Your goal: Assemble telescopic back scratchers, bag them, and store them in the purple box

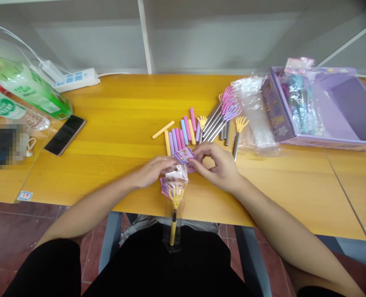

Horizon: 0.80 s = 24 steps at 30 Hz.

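A small purple printed card (183, 155) is pinched between the thumb and fingers of my right hand (218, 167). My left hand (153, 171) is closed at the top edge of a clear plastic bag (177, 175); its fingertips are partly hidden by the card. Inside the bag lies a yellow back scratcher (175, 198) with a yellow grip, its lower end reaching past the table edge over my lap. More printed cards (164, 187) lie under the bag. Beyond my hands are several coloured grip sleeves (178, 138) and a pile of back scratchers (215, 123) with metal rods.
Empty clear bags (253, 115) lie beside a purple box (282, 132) that holds bagged items. At left are a phone (65, 135), a green bottle (31, 86), a clear bottle (18, 111) and a power strip (79, 79). A shelf divider (145, 37) stands behind.
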### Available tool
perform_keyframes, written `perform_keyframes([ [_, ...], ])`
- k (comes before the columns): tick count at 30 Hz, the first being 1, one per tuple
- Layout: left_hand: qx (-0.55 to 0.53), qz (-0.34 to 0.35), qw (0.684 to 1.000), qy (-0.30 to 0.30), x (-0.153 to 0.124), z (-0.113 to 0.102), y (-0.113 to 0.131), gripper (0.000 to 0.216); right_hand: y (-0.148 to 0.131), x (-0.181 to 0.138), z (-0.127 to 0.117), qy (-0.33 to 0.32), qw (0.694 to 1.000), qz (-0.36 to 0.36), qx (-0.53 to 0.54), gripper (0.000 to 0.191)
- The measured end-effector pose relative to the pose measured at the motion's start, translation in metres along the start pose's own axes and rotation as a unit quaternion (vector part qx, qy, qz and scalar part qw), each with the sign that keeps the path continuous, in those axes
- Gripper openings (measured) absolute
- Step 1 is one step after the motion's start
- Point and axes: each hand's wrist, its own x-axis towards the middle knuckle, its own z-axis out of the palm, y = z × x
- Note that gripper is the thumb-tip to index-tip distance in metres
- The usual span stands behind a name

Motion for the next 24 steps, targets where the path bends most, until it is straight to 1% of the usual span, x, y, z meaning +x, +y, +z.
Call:
perform_keyframes([
  [4,0.009,0.023,1.0,-0.003,0.003,-0.004,-0.003,0.038,-0.002,0.002,-0.003,-0.013,1.0,-0.02,-0.008,0.014],
  [7,0.063,0.041,0.997,-0.002,0.002,-0.004,0.0,0.039,-0.004,0.004,-0.005,-0.023,0.999,-0.039,-0.012,0.018],
  [9,0.089,0.044,0.995,-0.01,0.0,-0.002,0.005,0.043,-0.004,0.005,-0.006,-0.034,0.998,-0.053,-0.008,0.02],
  [12,0.096,0.032,0.994,-0.038,-0.002,0.002,0.011,0.053,-0.004,0.006,-0.007,-0.048,0.997,-0.062,0.003,0.024],
  [17,0.172,0.028,0.985,-0.007,-0.002,0.003,0.012,0.053,-0.004,0.005,-0.007,-0.058,0.997,-0.057,0.008,0.025],
  [20,0.204,0.025,0.979,-0.011,-0.002,0.003,0.012,0.054,-0.004,0.005,-0.007,-0.062,0.998,-0.032,0.0,0.022],
  [24,0.209,0.029,0.977,-0.019,-0.003,0.004,0.013,0.053,-0.001,0.006,-0.005,-0.082,0.997,0.005,-0.007,0.018],
])
